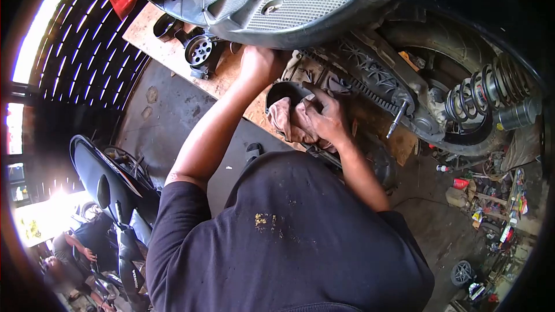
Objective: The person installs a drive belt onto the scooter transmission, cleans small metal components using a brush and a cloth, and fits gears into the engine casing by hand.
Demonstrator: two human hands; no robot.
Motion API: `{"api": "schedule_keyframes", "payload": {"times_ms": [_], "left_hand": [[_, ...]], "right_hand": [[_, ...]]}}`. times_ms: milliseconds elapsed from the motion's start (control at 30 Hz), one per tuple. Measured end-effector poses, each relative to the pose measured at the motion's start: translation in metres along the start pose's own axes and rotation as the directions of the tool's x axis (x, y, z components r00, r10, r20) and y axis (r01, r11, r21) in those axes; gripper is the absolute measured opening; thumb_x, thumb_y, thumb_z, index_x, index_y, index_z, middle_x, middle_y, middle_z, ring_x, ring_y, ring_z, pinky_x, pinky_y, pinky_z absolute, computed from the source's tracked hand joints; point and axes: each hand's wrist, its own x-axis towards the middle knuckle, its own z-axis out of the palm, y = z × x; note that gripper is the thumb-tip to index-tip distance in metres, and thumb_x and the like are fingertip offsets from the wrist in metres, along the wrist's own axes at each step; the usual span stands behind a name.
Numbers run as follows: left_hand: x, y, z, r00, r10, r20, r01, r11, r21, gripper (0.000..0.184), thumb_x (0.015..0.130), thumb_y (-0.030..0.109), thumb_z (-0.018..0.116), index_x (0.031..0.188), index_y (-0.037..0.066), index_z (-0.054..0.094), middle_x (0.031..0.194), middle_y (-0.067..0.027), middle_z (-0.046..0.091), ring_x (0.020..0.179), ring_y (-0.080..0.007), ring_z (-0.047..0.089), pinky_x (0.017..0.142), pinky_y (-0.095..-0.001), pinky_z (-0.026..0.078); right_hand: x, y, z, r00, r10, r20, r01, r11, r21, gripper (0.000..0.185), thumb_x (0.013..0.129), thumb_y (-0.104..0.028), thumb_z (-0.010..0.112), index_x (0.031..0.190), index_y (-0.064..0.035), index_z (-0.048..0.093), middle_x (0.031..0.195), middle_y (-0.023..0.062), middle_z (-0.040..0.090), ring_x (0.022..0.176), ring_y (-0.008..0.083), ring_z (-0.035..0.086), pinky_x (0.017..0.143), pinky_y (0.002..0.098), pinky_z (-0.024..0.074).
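My right hand (328,117) is closed around a crumpled pinkish rag (289,120). The rag lies in and over the rim of a dark, hollow engine cover (283,89). Just below the scooter's grey footboard (295,14), my left hand (260,68) is curled with its back towards me. Its fingers are mostly hidden, and what they hold cannot be made out. Beside my right hand is the scooter's exposed drive case (376,69), with a ribbed belt (370,93) along it.
A wooden board (217,85) carries a round black part with holes (199,52). A red funnel (121,3) is at upper left. The rear wheel (457,40) and coil spring (488,97) are at right, near scattered parts (491,202). Another person (75,248) is by a motorcycle (110,179).
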Motion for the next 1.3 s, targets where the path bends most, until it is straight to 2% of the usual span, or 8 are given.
{"api": "schedule_keyframes", "payload": {"times_ms": [133, 267, 467, 533, 633, 767, 1200, 1300], "left_hand": [[0.009, -0.011, -0.002, 0.886, -0.228, 0.403, 0.433, 0.719, -0.544, 0.023, 0.091, 0.021, 0.051, 0.097, 0.0, 0.061, 0.082, -0.016, 0.063, 0.068, -0.0256, 0.06, 0.062, -0.0382, 0.05], [0.016, 0.002, -0.013, 0.534, -0.226, 0.815, 0.776, -0.252, -0.579, 0.03, 0.098, 0.035, 0.041, 0.097, 0.009, 0.054, 0.077, -0.0038, 0.053, 0.055, -0.0101, 0.045, 0.046, -0.0221, 0.037], [0.008, -0.029, 0.019, 0.581, -0.143, 0.802, 0.782, -0.175, -0.598, 0.027, 0.097, 0.033, 0.045, 0.094, 0.008, 0.056, 0.069, -0.0059, 0.052, 0.057, -0.0148, 0.047, 0.047, -0.0283, 0.041], [-0.002, -0.057, 0.047, 0.882, -0.032, 0.471, 0.38, 0.64, -0.668, 0.03, 0.091, 0.03, 0.053, 0.099, 0.003, 0.061, 0.087, -0.0142, 0.061, 0.075, -0.0277, 0.059, 0.065, -0.0412, 0.049], [0.004, -0.028, 0.025, 0.978, 0.197, 0.061, -0.187, 0.972, -0.141, 0.025, 0.094, 0.024, 0.053, 0.113, 0.01, 0.06, 0.101, -0.0109, 0.063, 0.088, -0.0223, 0.06, 0.081, -0.0388, 0.049], [0.001, -0.014, 0.013, 0.938, 0.336, 0.088, -0.346, 0.88, 0.325, 0.034, 0.084, 0.026, 0.058, 0.109, 0.004, 0.062, 0.11, -0.0214, 0.061, 0.102, -0.0382, 0.058, 0.087, -0.0486, 0.046], [-0.003, -0.009, 0.019, 0.975, -0.223, -0.005, 0.205, 0.905, -0.372, 0.042, 0.095, 0.042, 0.051, 0.104, 0.003, 0.062, 0.079, -0.0145, 0.064, 0.071, -0.0262, 0.062, 0.069, -0.0396, 0.05], [0.0, -0.003, 0.006, 0.673, -0.384, 0.632, 0.713, 0.108, -0.693, 0.036, 0.098, 0.038, 0.047, 0.104, 0.004, 0.058, 0.075, -0.005, 0.051, 0.061, -0.0125, 0.049, 0.056, -0.0283, 0.041]], "right_hand": [[-0.014, 0.002, -0.007, 0.995, 0.082, -0.062, -0.086, 0.994, -0.064, 0.027, 0.087, -0.005, 0.059, 0.113, 0.0025, 0.061, 0.101, 0.0176, 0.067, 0.093, 0.021, 0.065, 0.082, 0.0307, 0.0493], [-0.032, 0.01, -0.014, 0.983, 0.067, -0.171, -0.07, 0.998, -0.008, 0.022, 0.086, -0.004, 0.059, 0.107, 0.0012, 0.064, 0.101, 0.0162, 0.068, 0.093, 0.0245, 0.066, 0.083, 0.0326, 0.0498], [-0.056, 0.012, -0.018, 0.962, 0.137, -0.236, -0.152, 0.987, -0.047, 0.02, 0.087, -0.002, 0.058, 0.106, 0.004, 0.063, 0.102, 0.0133, 0.068, 0.094, 0.018, 0.064, 0.084, 0.0284, 0.0479], [-0.059, 0.018, -0.015, 0.966, 0.142, -0.217, -0.157, 0.986, -0.051, 0.02, 0.087, -0.002, 0.057, 0.105, 0.0039, 0.064, 0.101, 0.0131, 0.068, 0.094, 0.0176, 0.063, 0.085, 0.0284, 0.0475], [-0.057, 0.014, -0.014, 0.973, 0.101, -0.207, -0.118, 0.991, -0.069, 0.02, 0.088, -0.002, 0.057, 0.105, 0.0039, 0.064, 0.102, 0.0134, 0.068, 0.094, 0.0173, 0.063, 0.085, 0.0284, 0.0473], [-0.052, 0.014, -0.011, 0.977, 0.09, -0.194, -0.101, 0.994, -0.045, 0.02, 0.087, -0.003, 0.058, 0.105, 0.0038, 0.064, 0.101, 0.0139, 0.068, 0.094, 0.0179, 0.064, 0.085, 0.0286, 0.0473], [-0.007, -0.013, -0.019, 0.986, 0.146, -0.076, -0.151, 0.986, -0.066, 0.031, 0.084, -0.011, 0.064, 0.113, -0.0004, 0.062, 0.1, 0.0164, 0.068, 0.094, 0.0227, 0.065, 0.083, 0.0306, 0.049], [0.002, -0.001, -0.017, 0.99, 0.072, -0.121, -0.087, 0.989, -0.123, 0.031, 0.085, -0.011, 0.064, 0.114, 0.0, 0.062, 0.101, 0.0178, 0.067, 0.094, 0.0237, 0.065, 0.082, 0.0313, 0.0494]]}}
